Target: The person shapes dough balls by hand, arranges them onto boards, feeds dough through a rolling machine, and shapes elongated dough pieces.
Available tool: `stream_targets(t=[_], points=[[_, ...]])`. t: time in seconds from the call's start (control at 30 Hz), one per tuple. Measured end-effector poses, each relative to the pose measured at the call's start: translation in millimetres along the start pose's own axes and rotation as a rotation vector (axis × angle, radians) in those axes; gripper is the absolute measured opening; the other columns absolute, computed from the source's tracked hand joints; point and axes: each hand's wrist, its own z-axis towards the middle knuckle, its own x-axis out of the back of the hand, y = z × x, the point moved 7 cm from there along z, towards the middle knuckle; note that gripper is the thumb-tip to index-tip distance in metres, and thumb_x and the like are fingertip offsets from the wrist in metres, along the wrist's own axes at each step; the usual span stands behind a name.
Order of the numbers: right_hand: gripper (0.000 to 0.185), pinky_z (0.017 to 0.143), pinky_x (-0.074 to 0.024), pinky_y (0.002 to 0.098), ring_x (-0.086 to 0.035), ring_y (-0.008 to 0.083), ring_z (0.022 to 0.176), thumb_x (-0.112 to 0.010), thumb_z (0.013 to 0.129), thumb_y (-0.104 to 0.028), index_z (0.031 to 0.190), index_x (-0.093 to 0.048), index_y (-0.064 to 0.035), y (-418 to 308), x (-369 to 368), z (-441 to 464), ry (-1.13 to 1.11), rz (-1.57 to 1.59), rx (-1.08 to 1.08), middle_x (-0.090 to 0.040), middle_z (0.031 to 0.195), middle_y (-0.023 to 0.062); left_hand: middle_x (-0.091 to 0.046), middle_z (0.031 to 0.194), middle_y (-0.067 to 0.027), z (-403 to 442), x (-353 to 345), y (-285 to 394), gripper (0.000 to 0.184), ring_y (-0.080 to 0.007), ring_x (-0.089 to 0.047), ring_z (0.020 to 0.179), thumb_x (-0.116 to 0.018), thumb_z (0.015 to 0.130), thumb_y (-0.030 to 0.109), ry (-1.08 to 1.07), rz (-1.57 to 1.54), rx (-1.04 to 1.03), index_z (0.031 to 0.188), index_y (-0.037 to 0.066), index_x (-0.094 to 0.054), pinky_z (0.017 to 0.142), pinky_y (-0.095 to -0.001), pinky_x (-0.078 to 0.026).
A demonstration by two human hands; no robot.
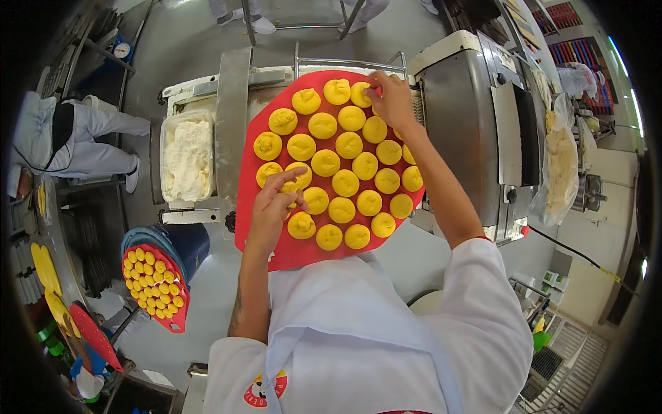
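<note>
A red board [243, 238] lies in front of me, covered with several rows of round yellow dough pieces [325, 163]. Some have a raised knob or a dent on top. My left hand [270, 207] hovers over the board's left side, fingers stretched and apart, partly hiding the dough rounds beneath. At the far right edge of the board my right hand [393, 103] has its fingers bent together at the edge of one yellow dough round [360, 94]. Its fingertips seem to pinch that piece, though part of it is hidden.
A white tub [165, 162] of pale, creamy mass stands left of a metal plate [233, 131]. A steel machine [462, 117] borders the right. Lower left, a second red board [181, 321] with smaller yellow pieces rests on a blue bin [186, 245]. A co-worker [89, 134] stands at left.
</note>
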Motion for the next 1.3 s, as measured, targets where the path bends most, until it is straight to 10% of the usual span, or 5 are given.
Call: stream_targets(t=[0.2, 0.43, 0.57, 1.1, 1.3], points=[[0.022, 0.087, -0.0491, 0.0407, -0.062, 0.0298, 0.094, -0.076, 0.085, -0.019, 0.105, -0.073, -0.0117, 11, 29, -4, 0.165, 0.215, 0.090, -0.065, 0.107, 0.0110, -0.058, 0.117, -0.0097, 20, -40, 33, 0.068, -0.0169, -0.063, 0.107, -0.053, 0.100, 0.002, -0.044, 0.313, -0.241, 0.159, 0.007, -0.021, 0.094, -0.0334, -0.054], [0.046, 0.095, -0.0520, 0.0364, -0.063, 0.0325, 0.112, -0.074, 0.087, -0.010, 0.131, -0.062, -0.0066, -124, 84, -144, -0.029, 0.379, 0.223, -0.063, 0.125, 0.0141, -0.056, 0.135, -0.0190, 26, -110, 11, 0.071, -0.0207, -0.063, 0.113, -0.051, 0.105, 0.015, -0.238, 0.252, -0.003, 0.161, 0.011, -0.008, 0.093, -0.0337, -0.056], [0.042, 0.097, -0.0503, 0.0391, -0.062, 0.0338, 0.114, -0.066, 0.090, -0.003, 0.132, -0.061, -0.0065, -75, 94, -145, 0.184, 0.484, -0.069, -0.065, 0.122, 0.0140, -0.028, 0.161, -0.0178, 5, -126, 8, 0.062, -0.0312, -0.040, 0.143, -0.046, 0.107, 0.028, -0.368, -0.041, 0.016, 0.161, 0.016, -0.018, 0.111, -0.0446, -0.043], [0.018, 0.084, -0.0454, 0.0418, -0.063, 0.0272, 0.088, -0.075, 0.085, -0.025, 0.091, -0.076, -0.0083, 7, 28, -67, 0.343, -0.111, 0.162, -0.069, 0.088, 0.0097, -0.048, 0.147, -0.0114, -48, 9, -1, 0.050, -0.0215, -0.059, 0.118, -0.054, 0.105, 0.024, 0.085, 0.246, -0.091, 0.148, 0.001, -0.043, 0.099, -0.0362, -0.052], [0.017, 0.072, -0.0530, 0.0377, -0.069, 0.0271, 0.079, -0.070, 0.089, -0.018, 0.099, -0.075, -0.0043, 56, 41, -62, 0.134, 0.330, -0.337, -0.072, 0.097, 0.0129, -0.055, 0.141, -0.0118, -47, 21, 11, 0.046, -0.0200, -0.061, 0.116, -0.055, 0.104, 0.026, 0.073, 0.341, -0.092, 0.142, 0.000, -0.051, 0.099, -0.0358, -0.051]])
